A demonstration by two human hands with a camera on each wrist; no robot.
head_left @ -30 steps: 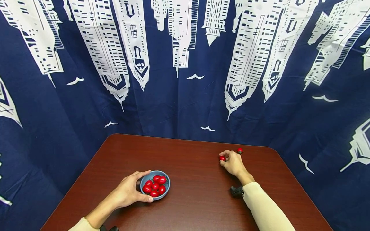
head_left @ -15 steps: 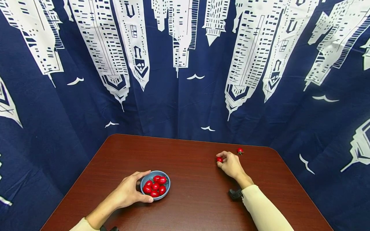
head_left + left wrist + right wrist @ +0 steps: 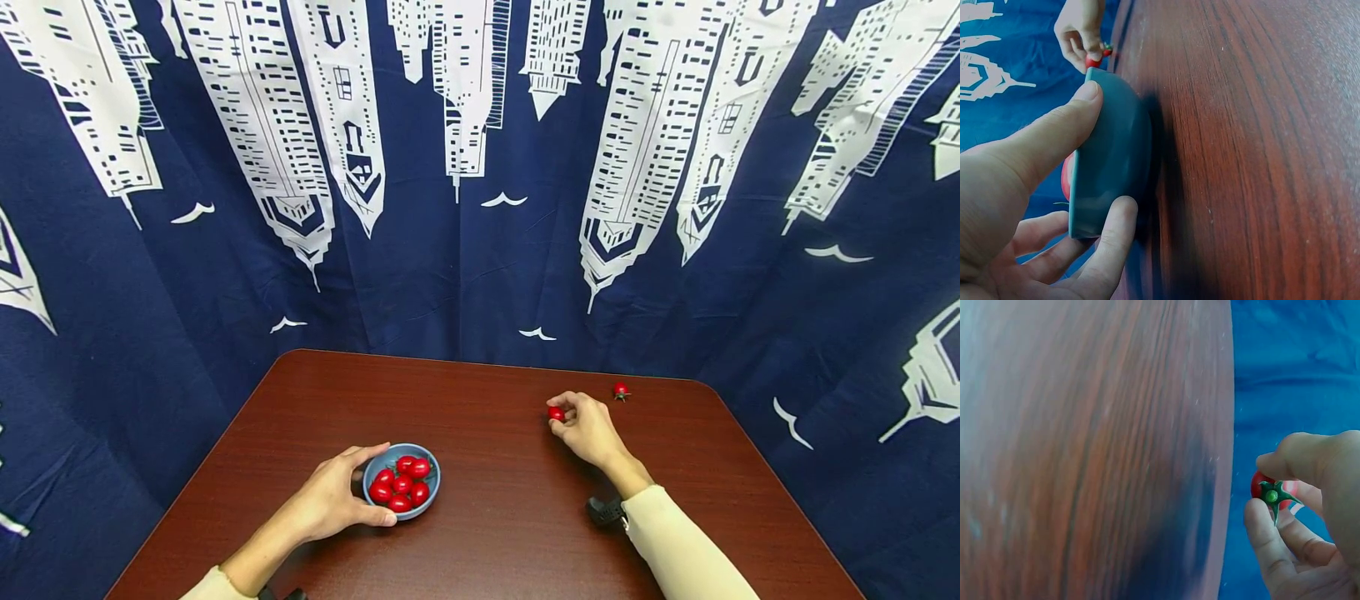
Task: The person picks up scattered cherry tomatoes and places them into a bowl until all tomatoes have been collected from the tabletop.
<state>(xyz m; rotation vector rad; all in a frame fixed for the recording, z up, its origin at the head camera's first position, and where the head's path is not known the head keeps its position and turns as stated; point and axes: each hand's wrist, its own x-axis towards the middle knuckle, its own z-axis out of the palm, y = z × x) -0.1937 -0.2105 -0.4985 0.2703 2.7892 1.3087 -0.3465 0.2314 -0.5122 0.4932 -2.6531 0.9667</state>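
Observation:
A small blue bowl [image 3: 427, 510] stands at the left front of the table with several red cherry tomatoes [image 3: 402, 484] inside. My left hand [image 3: 330, 497] grips its left side; in the left wrist view the thumb lies along the rim and the fingers curl against the bowl's wall [image 3: 1116, 144]. Right of centre, my right hand [image 3: 592, 431] pinches one cherry tomato [image 3: 556, 413] between thumb and fingers. Its green stem end [image 3: 1272, 496] faces the right wrist camera. Behind that hand another cherry tomato [image 3: 621, 389] lies near the far right edge.
The brown wooden table [image 3: 480, 550] has rounded far corners. Close behind it hangs a dark blue cloth [image 3: 420, 275] printed with white buildings and birds.
My right hand has moved left with the pinched cherry tomato, away from the one on the table. My left hand and the bowl have stayed in place.

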